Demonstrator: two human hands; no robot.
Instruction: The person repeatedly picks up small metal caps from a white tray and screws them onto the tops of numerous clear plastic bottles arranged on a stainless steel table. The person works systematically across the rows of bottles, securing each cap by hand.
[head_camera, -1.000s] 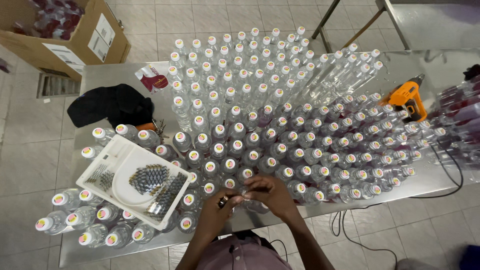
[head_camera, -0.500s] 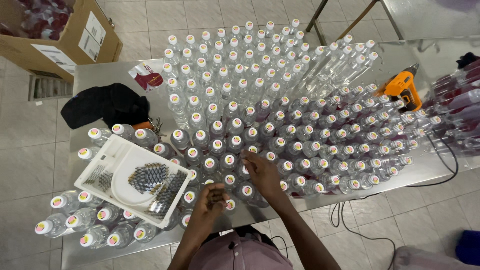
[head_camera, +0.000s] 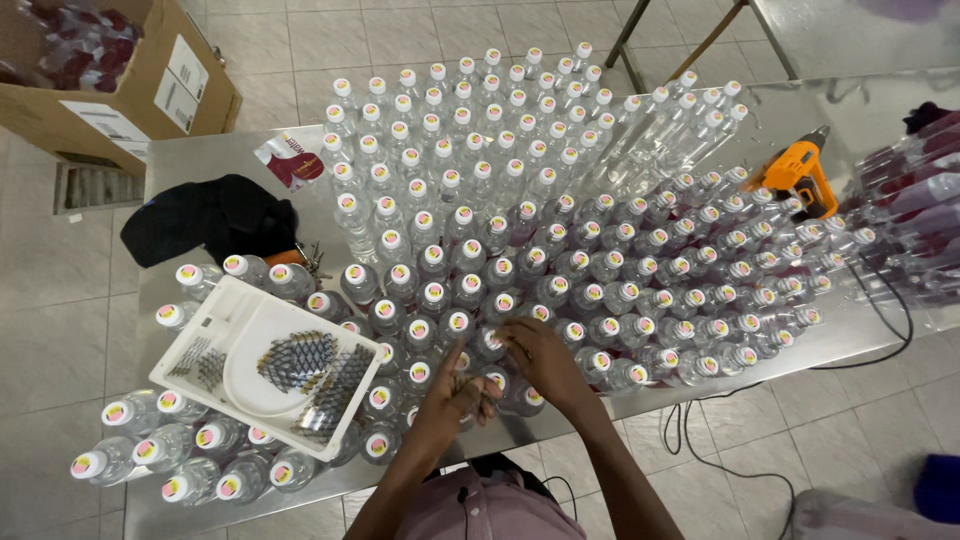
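Note:
Many clear plastic bottles (head_camera: 470, 215) with white caps bearing pink and yellow stickers stand packed on a steel table (head_camera: 200, 150). My left hand (head_camera: 452, 392) curls round the top of a bottle in the front rows. My right hand (head_camera: 537, 357) is just to the right of it, its fingertips pinching the cap of a neighbouring bottle (head_camera: 492, 343). The two hands are almost touching. A white tray (head_camera: 240, 345) holding small dark pieces lies on top of bottles to the left of my left hand.
A black cloth (head_camera: 210, 215) and a red packet (head_camera: 292, 160) lie at the table's left. An orange power tool (head_camera: 800, 175) sits at the right, its cable (head_camera: 880, 310) running off the edge. An open cardboard box (head_camera: 150, 80) stands on the tiled floor.
One second ago both hands worked together at one bottle, then they drew apart. Now my left hand has moved right, back close to my right hand.

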